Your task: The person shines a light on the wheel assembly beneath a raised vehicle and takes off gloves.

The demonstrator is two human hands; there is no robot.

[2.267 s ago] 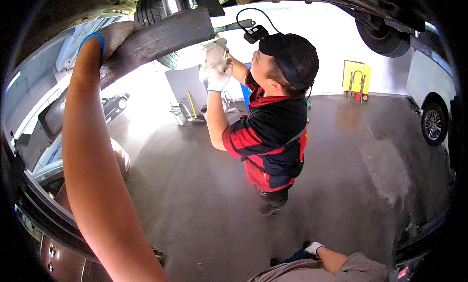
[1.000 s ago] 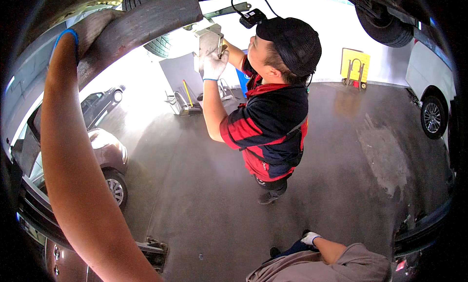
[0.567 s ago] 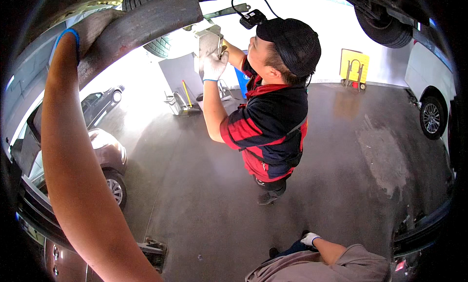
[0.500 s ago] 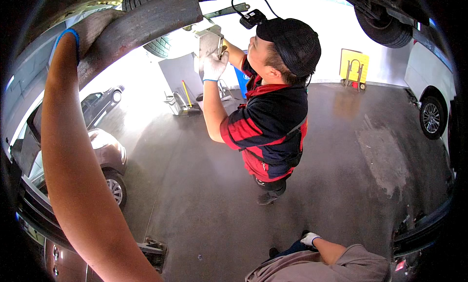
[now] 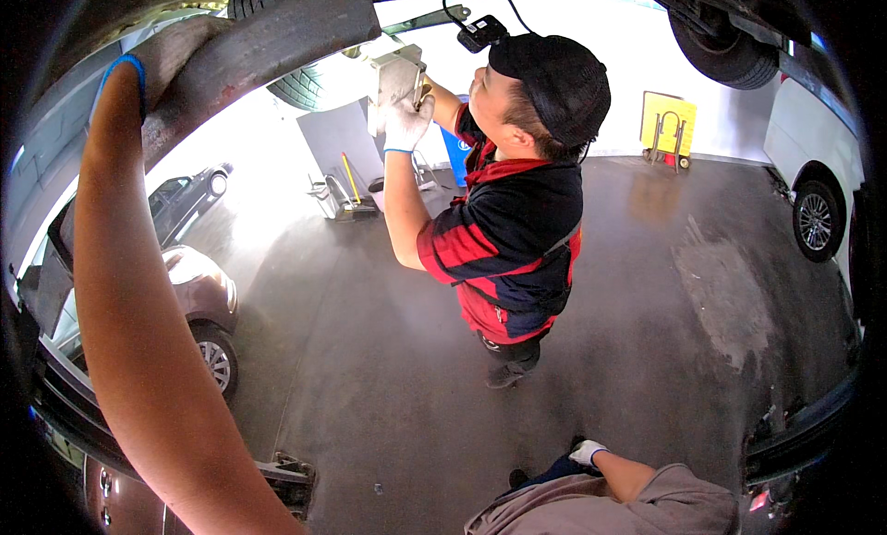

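My left arm is raised at the left. My left hand [image 5: 178,53], in a soiled pale glove with a blue cuff, reaches behind a dark curved metal bar [image 5: 268,54] overhead and lies against it. Its fingers are hidden. At the lower edge, below a greyish sleeve, my right hand [image 5: 586,453] hangs low beside dark trousers in a white glove; its fingers are too small to make out. Facing the bar's far end, a co-worker in a black cap has a gloved hand [image 5: 407,127] raised at a pale angular piece [image 5: 397,73].
Vehicle undersides with tires [image 5: 721,50] hang overhead. A brown car [image 5: 203,295] stands at left, a white vehicle [image 5: 813,156] at right. A yellow board on a wheeled stand [image 5: 667,128] is by the far wall, with a broom [image 5: 351,179] further left. A lift arm foot [image 5: 294,475] lies low.
The view has shifted slightly, so the bar and my left arm sit a little further left. My left hand stays at the bar, and the co-worker's hand stays up.
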